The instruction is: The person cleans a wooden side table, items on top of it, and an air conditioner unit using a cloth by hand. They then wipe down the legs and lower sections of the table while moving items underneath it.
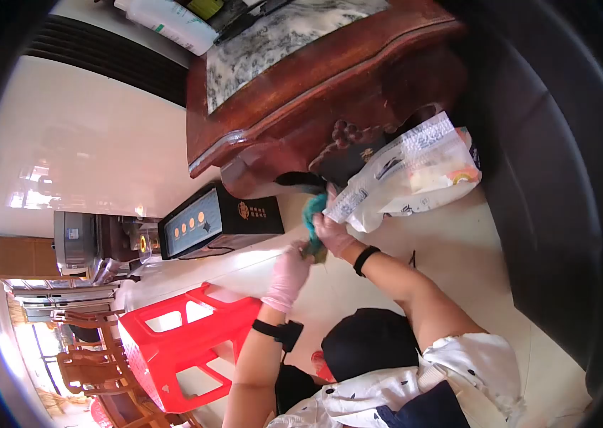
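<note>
Both my hands wear thin pink gloves and meet at a crumpled teal cloth-like bundle (311, 208) in front of the wooden furniture. My left hand (290, 277) closes around its lower end, where a green-brown part shows. Just above, my right hand (333, 234) is closed on the teal bundle. A white printed plastic bag (415, 171) lies right beside my right hand, its near end by the fingers; whether they touch is unclear. What the bundle is exactly cannot be made out.
Carved dark-red wooden furniture (280, 121) with a marble inlay stands ahead. A black gift box (251, 214) sits on the floor by it. A red plastic stool (194, 349) is at my left, dark furniture (544, 178) at right. Wooden chairs (95, 357) stand farther off.
</note>
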